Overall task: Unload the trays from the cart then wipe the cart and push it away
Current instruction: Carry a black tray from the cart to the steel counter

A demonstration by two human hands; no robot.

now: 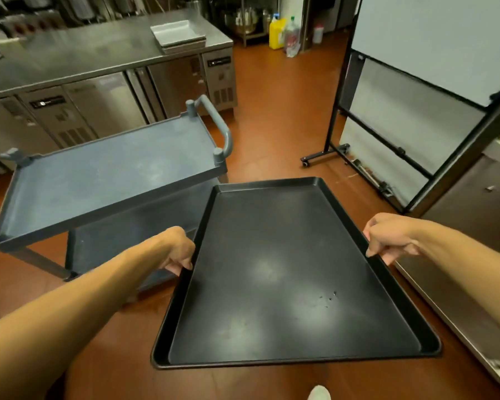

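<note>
A large black tray (289, 272) hangs level in front of me above the floor, held by both long sides. My left hand (178, 249) grips its left rim and my right hand (387, 238) grips its right rim. The grey plastic cart (104, 174) stands to the left of the tray, its top shelf bare; a lower shelf shows underneath. The cart's handle (217, 122) points toward the back.
A steel counter (78, 56) runs along the back left with stacked white trays (179, 36) on it. A wheeled whiteboard stand (393, 119) is at the right, a steel unit (474, 226) beside it. Bottles (283, 33) sit on the floor far back.
</note>
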